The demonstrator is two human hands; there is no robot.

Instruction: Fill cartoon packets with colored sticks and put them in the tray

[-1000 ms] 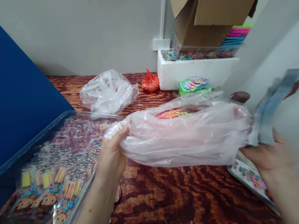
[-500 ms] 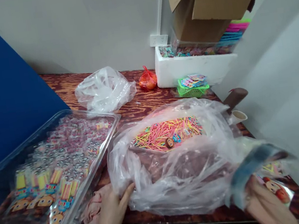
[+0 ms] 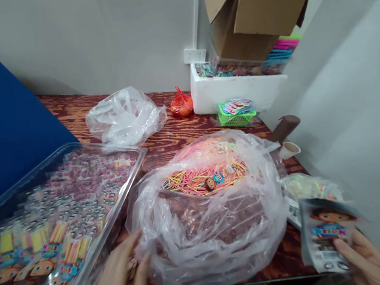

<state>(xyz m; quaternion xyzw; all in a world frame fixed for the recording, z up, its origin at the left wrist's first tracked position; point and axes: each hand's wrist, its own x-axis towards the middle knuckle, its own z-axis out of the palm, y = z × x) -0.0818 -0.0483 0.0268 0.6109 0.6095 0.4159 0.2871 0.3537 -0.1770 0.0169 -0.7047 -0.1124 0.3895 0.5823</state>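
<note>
At the desk's near right corner, the right hand (image 3: 366, 254) grips a printed pouch (image 3: 326, 236), thumb laid across its front and the other fingers behind, the cartoon head and the word "Stick" turned where I can read them. Over by the near edge, left of the middle, the left hand (image 3: 118, 284) has its thumb and fingers spread apart, holding nothing I can see; its fingertips come right up to the big clear bag (image 3: 226, 246), though I can't tell whether they touch. That bag sits along the middle of the near edge of the desk (image 3: 165, 147), its mouth gaping on a heap of thin pink and yellow sticks (image 3: 195, 179). Along the left side lies a clear tray (image 3: 83, 268) full of small packets, with larger stick packets toward its near end. Just beyond the pouch, by the right edge, is a pale clear packet (image 3: 311, 187), and farther along that edge stands a paper cup (image 3: 288, 150). Toward the far edge I see a crumpled bag (image 3: 126, 118), a red bag of orange fruit (image 3: 182, 105), a green basket (image 3: 234, 119) and a white foam box (image 3: 239, 90).
</note>
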